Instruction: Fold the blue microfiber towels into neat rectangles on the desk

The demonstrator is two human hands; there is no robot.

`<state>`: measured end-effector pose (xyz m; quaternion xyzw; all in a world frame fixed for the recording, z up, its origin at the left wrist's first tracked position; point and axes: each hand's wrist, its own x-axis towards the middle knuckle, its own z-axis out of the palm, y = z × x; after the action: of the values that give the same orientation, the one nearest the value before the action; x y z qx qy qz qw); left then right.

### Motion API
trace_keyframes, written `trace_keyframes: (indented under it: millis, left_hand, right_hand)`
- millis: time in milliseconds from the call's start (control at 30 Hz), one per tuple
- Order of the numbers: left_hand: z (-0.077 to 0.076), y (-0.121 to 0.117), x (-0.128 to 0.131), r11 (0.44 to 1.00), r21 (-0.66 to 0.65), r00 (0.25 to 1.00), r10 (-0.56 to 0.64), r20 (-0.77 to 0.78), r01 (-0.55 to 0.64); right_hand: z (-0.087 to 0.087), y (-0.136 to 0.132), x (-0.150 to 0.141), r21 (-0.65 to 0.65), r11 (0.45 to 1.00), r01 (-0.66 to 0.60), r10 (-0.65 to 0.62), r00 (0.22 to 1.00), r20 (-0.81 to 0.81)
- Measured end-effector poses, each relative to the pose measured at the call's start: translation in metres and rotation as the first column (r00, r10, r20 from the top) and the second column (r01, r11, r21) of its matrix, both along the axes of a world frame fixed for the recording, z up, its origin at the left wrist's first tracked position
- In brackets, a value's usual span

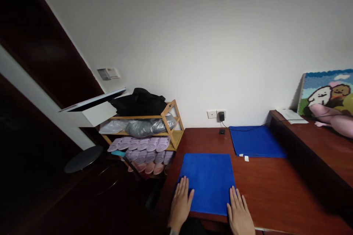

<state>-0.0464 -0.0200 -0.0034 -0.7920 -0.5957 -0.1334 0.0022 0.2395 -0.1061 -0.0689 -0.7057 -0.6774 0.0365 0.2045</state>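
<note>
A folded blue cloth point(207, 180) lies flat on the reddish wooden table point(264, 183) in front of me. My left hand point(181, 203) rests open, fingers stretched, on the cloth's near left corner. My right hand point(239, 211) lies open and flat on its near right corner. Neither hand holds anything.
A second blue cloth point(255, 141) lies farther back near a wall socket with a black plug point(221, 116). A raised wooden ledge point(317, 143) at right bears papers, a cartoon picture point(328, 90) and a pink plush. A bamboo shelf point(149, 132) with slippers stands left.
</note>
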Motion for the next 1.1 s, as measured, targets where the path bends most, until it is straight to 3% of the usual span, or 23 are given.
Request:
trace_keyframes:
  millis: [67, 167, 267, 367, 533, 600, 700, 800, 933, 1000, 1100]
  left_hand:
    - [0.010, -0.007, 0.046, 0.991, -0.024, 0.991, -0.130, 0.021, 0.131]
    - [0.014, -0.022, 0.113, 0.918, -0.076, 0.921, -0.385, 0.064, 0.389]
    - [0.006, -0.028, 0.141, 0.901, -0.119, 0.908, -0.408, 0.092, 0.416]
    - [-0.006, -0.022, 0.113, 0.951, -0.124, 0.959, -0.278, 0.056, 0.283]
    - [-0.021, -0.003, 0.004, 0.996, -0.091, 0.999, 0.016, -0.046, -0.020]
    - [-0.027, 0.002, -0.031, 0.995, -0.081, 0.997, 0.045, -0.057, -0.050]
    - [-0.035, 0.004, -0.055, 0.998, -0.043, 0.998, 0.038, -0.059, -0.040]
    - [-0.041, 0.005, -0.059, 0.999, -0.016, 0.998, 0.040, -0.058, -0.041]
    - [-0.046, 0.006, -0.064, 0.999, -0.023, 0.998, 0.043, -0.040, -0.044]
    - [-0.049, 0.007, -0.072, 0.998, -0.022, 0.998, 0.055, -0.024, -0.055]
    - [-0.055, 0.009, -0.086, 0.997, -0.047, 0.998, 0.066, -0.001, -0.066]
  right_hand:
    - [-0.003, 0.001, 0.001, 0.016, 1.000, 0.001, -0.001, 1.000, 0.000]
    - [-0.011, 0.003, 0.003, 0.013, 0.999, -0.039, 0.039, 0.999, 0.015]
    - [-0.017, 0.004, 0.006, 0.022, 0.997, -0.074, 0.073, 0.997, 0.030]
    - [-0.016, 0.006, 0.006, 0.036, 0.999, -0.026, 0.026, 1.000, 0.018]
    - [-0.004, 0.004, -0.002, -0.014, 1.000, 0.003, -0.003, 1.000, -0.022]
    - [0.002, 0.002, -0.003, -0.052, 0.999, 0.011, -0.013, 0.999, -0.045]
    - [0.020, 0.011, 0.012, -0.068, 0.997, 0.030, -0.034, 0.998, -0.059]
    - [0.050, 0.048, 0.057, -0.005, 0.996, 0.084, -0.084, 0.996, -0.011]
    - [0.087, 0.127, 0.148, -0.020, 0.967, 0.253, -0.251, 0.965, 0.072]
    - [0.091, 0.162, 0.188, -0.098, 0.940, 0.327, -0.320, 0.944, 0.082]
    - [0.072, 0.193, 0.225, -0.211, 0.909, 0.360, -0.343, 0.933, 0.114]
